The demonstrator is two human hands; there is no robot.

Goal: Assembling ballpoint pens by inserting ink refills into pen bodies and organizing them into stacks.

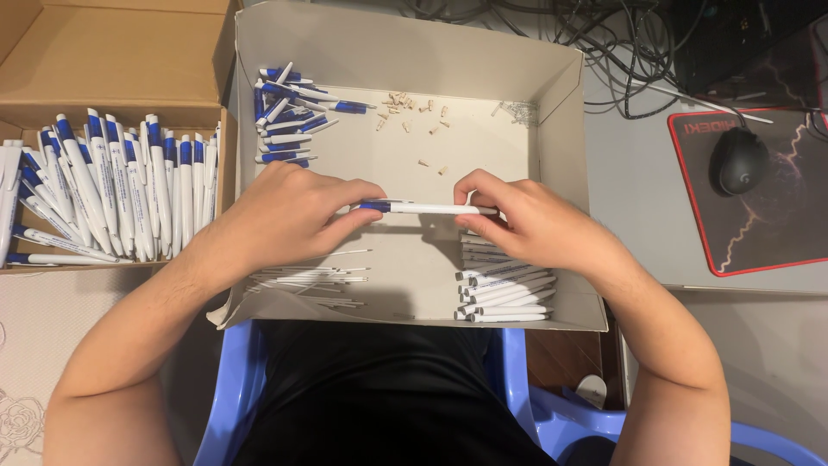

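Both hands (289,211) pinch one pen (427,208).

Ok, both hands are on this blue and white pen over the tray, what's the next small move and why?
Probably push the two halves fully together. The left hand pinches the blue end and the right hand the white barrel of one pen, held level. Finished pens fill the box at left, so it likely goes there afterwards.

- two hands, left hand (285,211) and right hand (526,220)
- one white-and-blue pen (423,208) held between them
- two cardboard boxes: grey tray (405,43), brown box (112,60)
- one black mouse (737,161)
- one mouse pad (776,233)
- loose pen parts too many to count
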